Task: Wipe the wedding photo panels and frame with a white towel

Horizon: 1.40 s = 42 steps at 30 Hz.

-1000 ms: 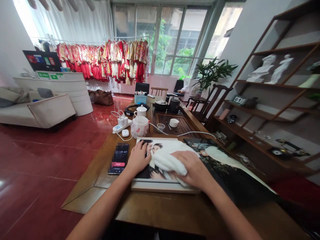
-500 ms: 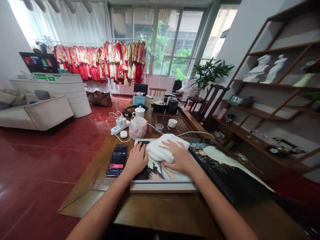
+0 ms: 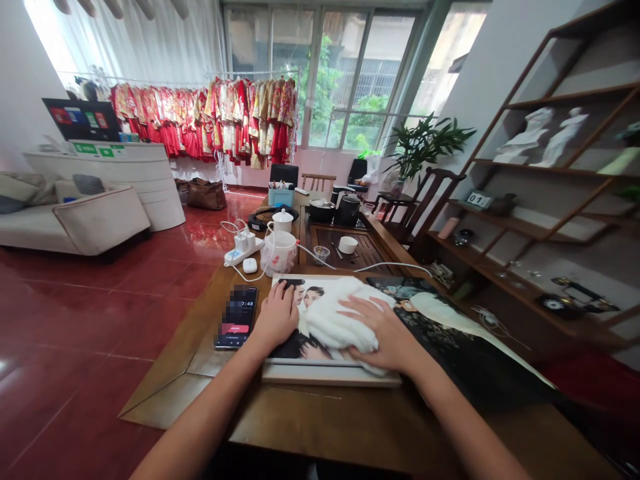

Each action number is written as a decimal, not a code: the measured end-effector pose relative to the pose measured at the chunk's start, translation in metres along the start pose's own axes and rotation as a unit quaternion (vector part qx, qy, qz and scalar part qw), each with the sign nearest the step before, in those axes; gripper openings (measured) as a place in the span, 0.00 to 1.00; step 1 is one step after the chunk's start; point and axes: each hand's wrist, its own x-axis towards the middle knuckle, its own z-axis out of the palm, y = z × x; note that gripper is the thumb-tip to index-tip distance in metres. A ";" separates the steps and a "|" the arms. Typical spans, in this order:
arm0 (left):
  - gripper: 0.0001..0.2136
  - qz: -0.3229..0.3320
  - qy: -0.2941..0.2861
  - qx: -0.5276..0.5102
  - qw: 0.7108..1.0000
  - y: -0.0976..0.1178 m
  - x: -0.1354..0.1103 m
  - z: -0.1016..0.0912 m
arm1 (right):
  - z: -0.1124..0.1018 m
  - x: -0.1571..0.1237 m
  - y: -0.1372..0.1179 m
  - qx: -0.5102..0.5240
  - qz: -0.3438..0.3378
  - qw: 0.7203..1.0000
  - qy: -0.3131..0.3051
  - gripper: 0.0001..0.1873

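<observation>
A photo panel (image 3: pixel 289 348) with a thick pale edge lies on the wooden table (image 3: pixel 285 413), showing a pictured couple. My left hand (image 3: pixel 277 313) rests on its left side, palm down, with the fingers stretched out over the picture. A bunched white towel (image 3: pixel 337 313) covers the panel's middle and right. My right hand (image 3: pixel 384 332) grips the towel from the right and presses it down on the panel. Part of the towel hangs near the panel's front right edge.
A phone (image 3: pixel 235 323) lies left of the panel. Behind it are a power strip (image 3: pixel 243 250), a white cup in a bag (image 3: pixel 280 253) and a small white bowl (image 3: pixel 349 245). A second, dark picture (image 3: pixel 460 340) lies on the right, with a cable (image 3: pixel 395 265) behind.
My right hand has slid the towel to the right and a little towards me, uncovering the pictured faces. My left hand stays on the panel's left side.
</observation>
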 end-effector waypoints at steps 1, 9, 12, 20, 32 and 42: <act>0.20 0.001 -0.002 -0.001 1.000 0.000 0.000 0.000 | 0.001 0.002 0.006 -0.008 0.026 1.000 0.015 0.32; 0.21 0.007 -0.024 -0.015 1.000 -0.006 0.000 0.004 | 0.000 0.014 -0.015 0.004 -0.036 0.999 -0.017 0.35; 0.21 0.007 -0.027 -0.019 0.999 -0.007 0.001 0.004 | 0.000 0.017 -0.009 0.014 -0.025 1.000 -0.010 0.34; 0.21 0.007 -0.023 -0.029 0.999 -0.007 0.000 0.003 | -0.001 0.020 -0.017 0.010 -0.031 0.999 -0.011 0.35; 0.21 0.004 -0.014 -0.033 0.999 -0.004 0.000 0.000 | -0.001 0.006 -0.020 0.009 -0.025 1.000 0.001 0.34; 0.20 0.009 0.003 -0.039 0.999 -0.007 0.001 0.004 | -0.002 0.003 -0.014 0.006 0.010 0.999 0.033 0.30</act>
